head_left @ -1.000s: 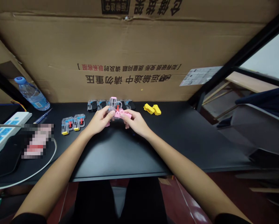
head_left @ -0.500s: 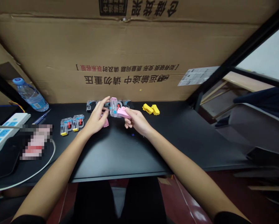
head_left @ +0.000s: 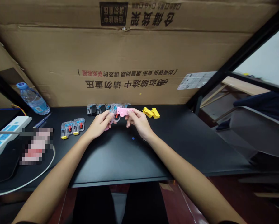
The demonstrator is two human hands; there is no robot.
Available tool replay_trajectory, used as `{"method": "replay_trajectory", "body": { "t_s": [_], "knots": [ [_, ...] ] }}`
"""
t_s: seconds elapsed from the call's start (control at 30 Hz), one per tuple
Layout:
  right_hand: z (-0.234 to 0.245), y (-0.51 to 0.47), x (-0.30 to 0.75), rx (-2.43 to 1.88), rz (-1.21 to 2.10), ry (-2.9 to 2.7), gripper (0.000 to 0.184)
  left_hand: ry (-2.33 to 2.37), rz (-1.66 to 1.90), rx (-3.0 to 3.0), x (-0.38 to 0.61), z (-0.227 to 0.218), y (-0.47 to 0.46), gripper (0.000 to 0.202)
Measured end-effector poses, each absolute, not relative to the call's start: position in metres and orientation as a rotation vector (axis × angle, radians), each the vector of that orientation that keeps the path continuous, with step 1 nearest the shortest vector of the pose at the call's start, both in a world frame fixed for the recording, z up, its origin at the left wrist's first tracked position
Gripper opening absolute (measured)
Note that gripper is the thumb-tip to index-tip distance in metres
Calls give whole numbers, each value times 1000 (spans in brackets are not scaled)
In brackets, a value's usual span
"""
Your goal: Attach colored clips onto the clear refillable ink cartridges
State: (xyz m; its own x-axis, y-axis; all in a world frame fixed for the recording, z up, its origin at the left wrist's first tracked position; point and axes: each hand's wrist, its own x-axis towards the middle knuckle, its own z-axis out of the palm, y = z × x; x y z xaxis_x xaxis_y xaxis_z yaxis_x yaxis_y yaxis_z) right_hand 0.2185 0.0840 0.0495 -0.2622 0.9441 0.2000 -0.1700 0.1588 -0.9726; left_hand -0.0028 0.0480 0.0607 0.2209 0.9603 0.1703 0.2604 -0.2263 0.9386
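My left hand (head_left: 99,125) is closed around the grip of a small clear toy water gun (head_left: 113,109) with blue and red inner parts. A pink plastic piece (head_left: 125,112) lies along the gun's front end, pinched between thumb and fingers of my right hand (head_left: 139,123). Whether the piece is joined to the gun or only touching it, I cannot tell. Some pink shows beneath my left fingers, mostly hidden. Behind my hands stands a row of clear toy water guns (head_left: 92,109), some with black parts.
Two clear water guns with yellow ends (head_left: 67,130) lie left. Yellow plastic pieces (head_left: 151,112) sit right of my hands. A water bottle (head_left: 34,99), a pen (head_left: 42,120), a power strip (head_left: 10,133) and a white cable (head_left: 40,174) are leftward. Cardboard (head_left: 130,56) walls the back.
My left hand has gone from loosely open beside the gun to gripping it. The gun has turned from upright to muzzle rightward, and the pink piece has levelled out in my right hand.
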Motion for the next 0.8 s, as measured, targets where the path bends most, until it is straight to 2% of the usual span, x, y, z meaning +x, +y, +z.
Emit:
{"method": "replay_trajectory", "body": {
  "t_s": [0.27,0.47,0.67,0.8],
  "knots": [
    [48,84,217,-791,1393,-1273,43,1134,899,1821,-5,67,44,47],
    [47,77,216,-896,1322,-1535,42,1109,1001,1632,-4,64,47,47],
    [43,76,215,-932,1393,-1695,42,1109,1052,1591,-6,64,49,47],
    [45,78,217,-932,1304,-1655,38,1126,1068,1600,-6,66,48,50]
  ]
}}
